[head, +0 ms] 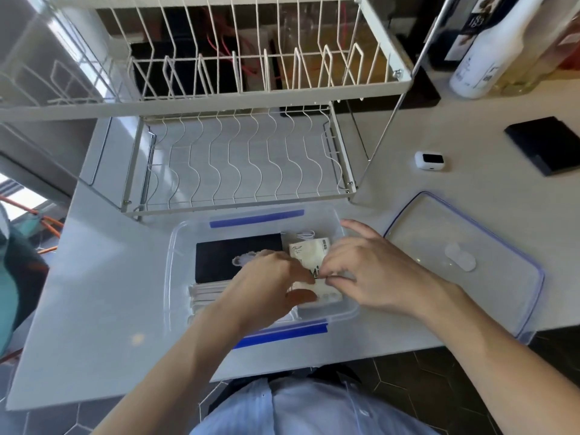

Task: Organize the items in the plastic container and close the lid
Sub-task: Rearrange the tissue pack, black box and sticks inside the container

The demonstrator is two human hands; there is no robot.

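A clear plastic container (pixel 180 246) with blue latches stands on the white counter in front of me. Inside lie a black flat item (pixel 219 255), a stack of white flat pieces (pixel 207 296) and a white packet (pixel 309 251) with black print. My left hand (pixel 266 287) and my right hand (pixel 370 268) are both inside the container, fingers pinched on the white packet at its right side. The clear lid (pixel 489 221) with a blue rim lies flat on the counter to the right, apart from the container.
A white two-tier wire dish rack (pixel 238 158) stands just behind the container. To the right rear lie a small white device (pixel 430 160) and a black flat case (pixel 546 146). Bottles (pixel 489 58) stand at the far right corner. The counter edge runs just below the container.
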